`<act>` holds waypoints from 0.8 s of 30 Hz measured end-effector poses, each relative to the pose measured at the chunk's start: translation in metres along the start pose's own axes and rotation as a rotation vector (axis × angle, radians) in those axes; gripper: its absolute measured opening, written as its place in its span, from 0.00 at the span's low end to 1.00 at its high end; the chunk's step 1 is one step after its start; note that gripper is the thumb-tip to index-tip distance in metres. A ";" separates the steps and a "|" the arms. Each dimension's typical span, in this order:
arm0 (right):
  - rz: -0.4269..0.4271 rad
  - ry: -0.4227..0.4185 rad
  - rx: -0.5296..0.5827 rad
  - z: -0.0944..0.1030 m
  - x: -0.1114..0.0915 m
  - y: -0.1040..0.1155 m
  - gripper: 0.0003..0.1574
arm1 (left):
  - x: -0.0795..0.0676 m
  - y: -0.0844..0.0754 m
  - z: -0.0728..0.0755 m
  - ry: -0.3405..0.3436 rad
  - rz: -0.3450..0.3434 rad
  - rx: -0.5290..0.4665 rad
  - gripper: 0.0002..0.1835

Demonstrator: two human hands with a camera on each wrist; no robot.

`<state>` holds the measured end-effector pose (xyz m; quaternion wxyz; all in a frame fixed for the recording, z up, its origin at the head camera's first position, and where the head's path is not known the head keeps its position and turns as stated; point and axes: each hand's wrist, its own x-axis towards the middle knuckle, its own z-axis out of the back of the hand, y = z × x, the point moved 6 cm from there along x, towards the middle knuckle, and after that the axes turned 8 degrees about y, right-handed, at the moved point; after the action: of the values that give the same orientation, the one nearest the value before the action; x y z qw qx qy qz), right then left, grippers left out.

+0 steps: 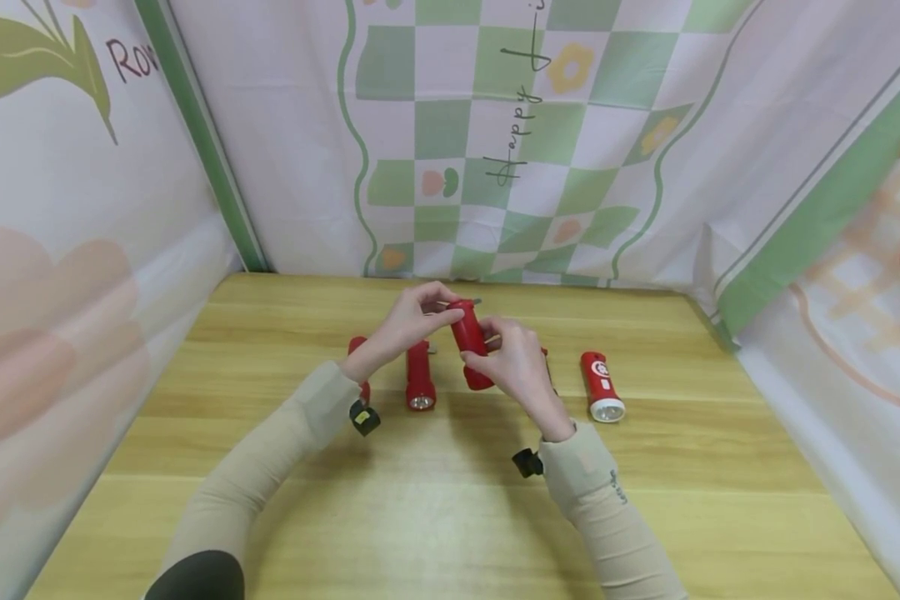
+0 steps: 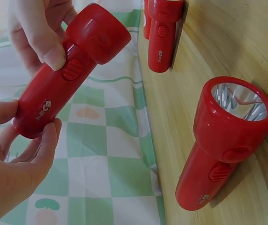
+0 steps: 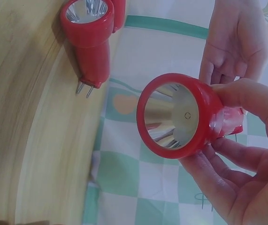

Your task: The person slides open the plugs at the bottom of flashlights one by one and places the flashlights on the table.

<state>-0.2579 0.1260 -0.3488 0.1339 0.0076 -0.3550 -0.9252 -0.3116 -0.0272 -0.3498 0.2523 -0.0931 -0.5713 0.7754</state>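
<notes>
Both hands hold one red flashlight (image 1: 468,332) above the wooden table, its lamp head lower and its tail up. At the tail, the left hand (image 1: 412,323) pinches the body between thumb and fingers, a small grey prong (image 1: 477,301) poking out beside it. Nearer the lamp head, the right hand (image 1: 516,358) grips with its thumb by the ribbed switch (image 2: 72,70). The right wrist view shows the round reflector (image 3: 172,115) of the held flashlight facing the camera. Beneath the hands lies another red flashlight (image 1: 420,375), lens toward the person.
A red flashlight (image 1: 357,343) is partly covered by the left hand, and another (image 1: 546,360) mostly by the right. Farther right lies a red flashlight with a white rim (image 1: 598,385). Printed cloth (image 1: 465,133) hangs along the back edge of the table (image 1: 435,533) and both sides.
</notes>
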 end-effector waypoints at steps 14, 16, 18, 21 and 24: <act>-0.002 0.018 0.007 -0.003 -0.001 0.000 0.24 | -0.001 0.001 -0.002 0.041 0.004 0.002 0.13; 0.000 0.017 0.005 -0.003 -0.001 0.000 0.24 | 0.000 0.001 -0.002 0.040 0.005 0.001 0.13; 0.003 0.019 0.002 -0.003 -0.001 0.000 0.23 | 0.000 0.001 -0.002 0.038 0.010 0.004 0.13; 0.006 0.024 0.002 -0.003 -0.001 0.000 0.24 | 0.000 0.003 -0.002 0.036 0.026 0.009 0.13; 0.002 0.031 0.010 -0.003 -0.001 -0.002 0.24 | 0.000 0.003 -0.002 0.039 0.032 0.017 0.14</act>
<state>-0.2569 0.1252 -0.3527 0.1405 0.0224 -0.3574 -0.9230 -0.3116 -0.0260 -0.3534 0.2519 -0.1154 -0.5580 0.7822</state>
